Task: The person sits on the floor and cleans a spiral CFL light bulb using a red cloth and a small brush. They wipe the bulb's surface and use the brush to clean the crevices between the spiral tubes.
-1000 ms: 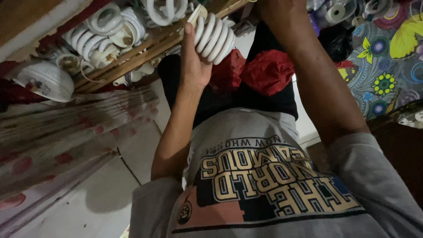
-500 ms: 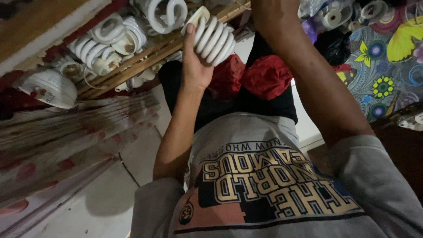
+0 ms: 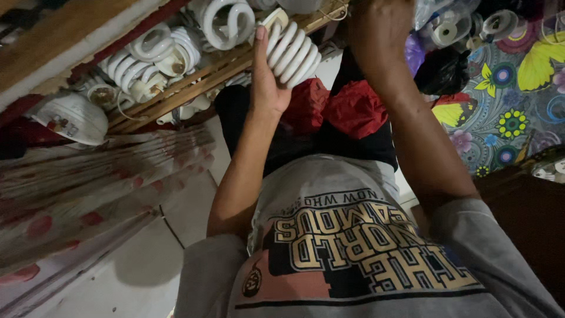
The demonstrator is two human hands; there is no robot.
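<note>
My left hand [image 3: 268, 82] is wrapped around a white spiral lamp bulb [image 3: 292, 52], holding it up against the edge of a wooden rack [image 3: 194, 79]. My right hand [image 3: 376, 29] reaches to the top of the picture just right of that bulb. Its fingers are cut off by the frame edge and in shadow, so I cannot tell what they hold. Both forearms stretch out from my grey printed shirt [image 3: 353, 253].
Several more white spiral bulbs [image 3: 147, 59] lie on the wooden rack. A white domed lamp housing [image 3: 70, 118] sits at the left. Pink flowered cloth [image 3: 88, 188] hangs below it. A colourful flowered cloth [image 3: 512, 100] and round lamp parts [image 3: 450, 29] are at the right. Pale floor tiles [image 3: 147, 265] lie below.
The view has shifted slightly. My left hand keeps its hold on the spiral bulb at the rack, and my right hand stays beside it.
</note>
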